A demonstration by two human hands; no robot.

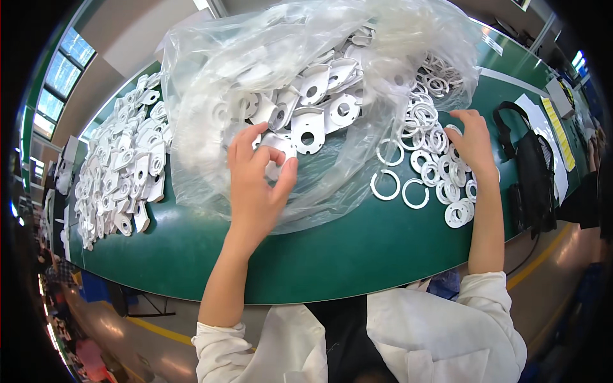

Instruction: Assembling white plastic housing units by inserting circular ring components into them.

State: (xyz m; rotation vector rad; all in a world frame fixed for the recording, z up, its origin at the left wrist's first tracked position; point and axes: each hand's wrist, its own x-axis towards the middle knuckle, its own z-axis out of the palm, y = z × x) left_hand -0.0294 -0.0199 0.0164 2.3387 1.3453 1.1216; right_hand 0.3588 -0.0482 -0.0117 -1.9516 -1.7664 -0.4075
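Many white brackets lie half-veiled in a clear bag, the left hand at their edge, fingers parted, while the right hand curls over rings, any grasp impossible to tell.

My left hand reaches into the mouth of a big clear plastic bag, fingers and thumb spread around a flat white piece with a round hole; whether I grip it, I cannot tell. Loose white plastic rings lie beside my right hand, its fingers curled. Holed white plate-like parts are heaped to my left on the glossy green tabletop.
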